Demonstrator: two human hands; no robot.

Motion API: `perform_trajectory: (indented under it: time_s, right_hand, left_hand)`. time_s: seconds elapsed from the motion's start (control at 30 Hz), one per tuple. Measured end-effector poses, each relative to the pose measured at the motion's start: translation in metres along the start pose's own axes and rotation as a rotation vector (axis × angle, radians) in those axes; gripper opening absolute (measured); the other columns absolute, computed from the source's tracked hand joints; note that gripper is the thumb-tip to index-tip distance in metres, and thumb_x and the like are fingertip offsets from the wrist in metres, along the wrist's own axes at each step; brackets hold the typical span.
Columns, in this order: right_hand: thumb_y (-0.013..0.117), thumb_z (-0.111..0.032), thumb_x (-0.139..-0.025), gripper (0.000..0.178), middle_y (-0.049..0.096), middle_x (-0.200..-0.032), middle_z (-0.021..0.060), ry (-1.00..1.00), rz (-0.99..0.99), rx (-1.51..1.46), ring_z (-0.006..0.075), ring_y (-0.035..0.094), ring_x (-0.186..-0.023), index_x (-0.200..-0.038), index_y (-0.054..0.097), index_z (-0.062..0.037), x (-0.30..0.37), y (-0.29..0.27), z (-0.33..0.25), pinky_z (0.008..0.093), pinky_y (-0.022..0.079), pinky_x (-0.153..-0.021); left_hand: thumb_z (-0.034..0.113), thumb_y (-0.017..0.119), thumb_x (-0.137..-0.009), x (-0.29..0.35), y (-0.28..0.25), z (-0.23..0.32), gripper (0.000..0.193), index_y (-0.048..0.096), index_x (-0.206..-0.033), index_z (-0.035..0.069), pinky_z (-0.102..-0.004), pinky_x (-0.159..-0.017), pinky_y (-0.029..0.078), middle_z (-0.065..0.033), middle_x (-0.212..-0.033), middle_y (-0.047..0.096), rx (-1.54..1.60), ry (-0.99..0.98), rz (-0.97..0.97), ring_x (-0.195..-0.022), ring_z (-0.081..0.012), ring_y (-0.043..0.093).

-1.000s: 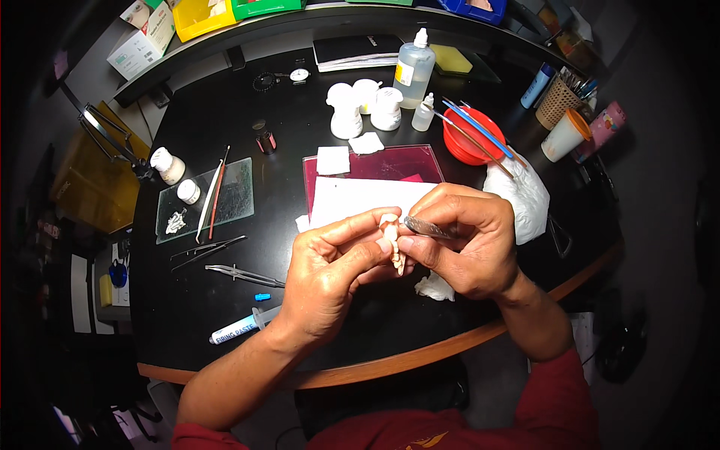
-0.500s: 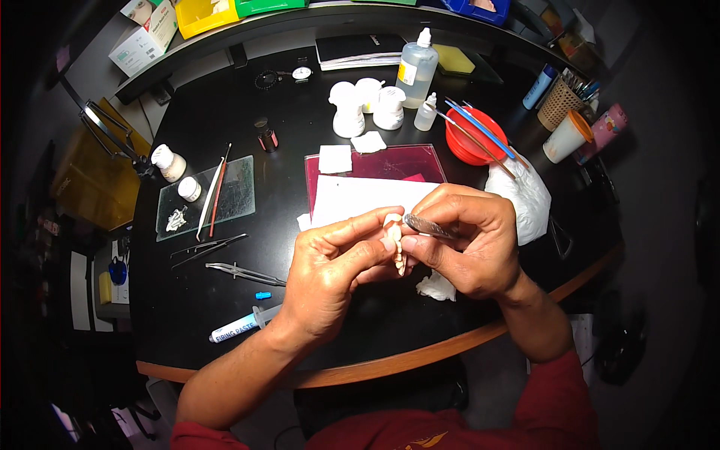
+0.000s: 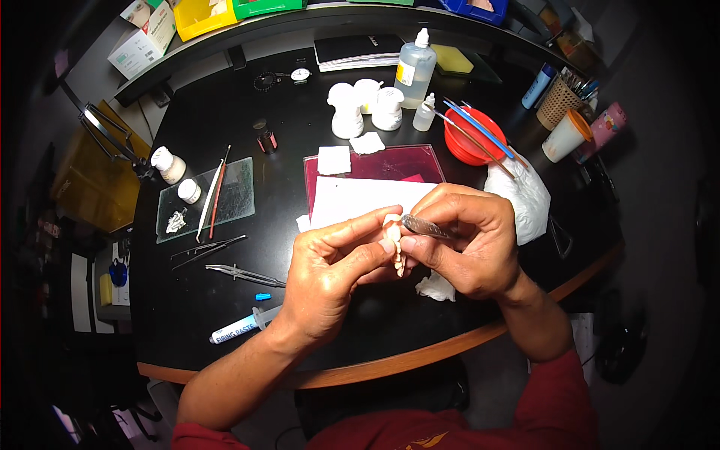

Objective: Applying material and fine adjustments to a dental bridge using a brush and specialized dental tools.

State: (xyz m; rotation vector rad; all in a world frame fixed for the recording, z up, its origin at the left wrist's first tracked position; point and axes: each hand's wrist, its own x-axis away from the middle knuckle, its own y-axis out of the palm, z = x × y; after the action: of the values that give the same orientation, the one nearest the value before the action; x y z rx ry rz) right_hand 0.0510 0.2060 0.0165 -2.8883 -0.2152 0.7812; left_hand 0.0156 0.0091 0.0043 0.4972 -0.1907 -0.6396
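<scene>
Between the thumb and fingers of my left hand is a cream dental bridge, a curved row of tooth shapes, held up over the table. My right hand pinches a flat grey metal instrument with a rounded end; the rest of it is hidden in the palm. That rounded end sits right at the upper part of the bridge, but whether it touches cannot be made out. My right thumb is close against the bridge's side. Below the hands lies a crumpled white tissue.
Behind my hands, white paper lies on a dark red tray. Left are a glass slab, tweezers and a paste syringe. Farther back stand white jars, a clear bottle and a red bowl with brushes across it.
Both hands keep their grips and nearly the same place. The whole view has shifted very slightly; nothing was picked up or let go.
</scene>
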Motion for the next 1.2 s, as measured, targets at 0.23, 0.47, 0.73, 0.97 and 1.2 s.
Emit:
perform_trajectory:
  time_s: [0.23, 0.47, 0.73, 0.97, 1.2]
  right_hand:
    - [0.067, 0.011, -0.088, 0.009, 0.067, -0.094, 0.0141, -0.001, 0.006, 0.014, 0.0143, 0.071, -0.079, -0.096, 0.067, 0.0073, -0.001, 0.002, -0.001, 0.0231, 0.059, -0.066]
    - [0.068, 0.010, -0.087, 0.009, 0.067, -0.094, 0.0132, -0.004, 0.015, 0.060, 0.0136, 0.071, -0.079, -0.096, 0.068, 0.0063, 0.001, -0.003, 0.001, 0.0221, 0.058, -0.064]
    - [0.070, 0.006, -0.083, 0.009, 0.064, -0.090, 0.0092, -0.054, 0.050, 0.157, 0.0082, 0.060, -0.070, -0.091, 0.066, 0.0041, 0.000, -0.005, 0.006, 0.0193, 0.045, -0.058]
    - [0.066, 0.007, -0.079, 0.011, 0.059, -0.090, 0.0090, -0.078, 0.043, 0.368, 0.0114, 0.059, -0.075, -0.089, 0.066, 0.0038, 0.007, -0.008, -0.016, 0.0228, 0.048, -0.065]
    - [0.075, -0.001, -0.072, 0.019, 0.063, -0.079, 0.0091, 0.000, -0.449, 0.522, 0.0198, 0.064, -0.065, -0.090, 0.075, -0.0031, 0.007, 0.037, -0.018, 0.0312, 0.051, -0.056]
  left_hand:
    - [0.005, 0.064, -0.097, 0.002, -0.002, 0.000, 0.039, 0.060, -0.133, -0.008, -0.0272, -0.082, 0.057, -0.0127, -0.108, 0.071, -0.001, -0.005, 0.017, -0.092, -0.0156, 0.069]
    - [0.003, 0.067, -0.095, 0.000, -0.001, 0.001, 0.041, 0.059, -0.134, -0.007, -0.0283, -0.086, 0.059, -0.0143, -0.112, 0.070, -0.013, 0.004, -0.006, -0.095, -0.0173, 0.070]
    - [0.008, 0.071, -0.094, 0.002, -0.005, 0.008, 0.044, 0.057, -0.133, -0.008, -0.0308, -0.088, 0.059, -0.0160, -0.115, 0.070, -0.013, 0.002, -0.010, -0.096, -0.0187, 0.070]
    - [0.010, 0.072, -0.092, -0.020, -0.019, 0.010, 0.046, 0.054, -0.132, -0.006, -0.0368, -0.090, 0.061, -0.0164, -0.115, 0.067, 0.026, 0.111, 0.023, -0.098, -0.0247, 0.072]
    - [0.012, 0.073, -0.091, -0.016, -0.045, 0.033, 0.039, 0.058, -0.125, -0.001, -0.0338, -0.083, 0.061, -0.0112, -0.102, 0.070, -0.018, 0.264, 0.158, -0.088, -0.0181, 0.071]
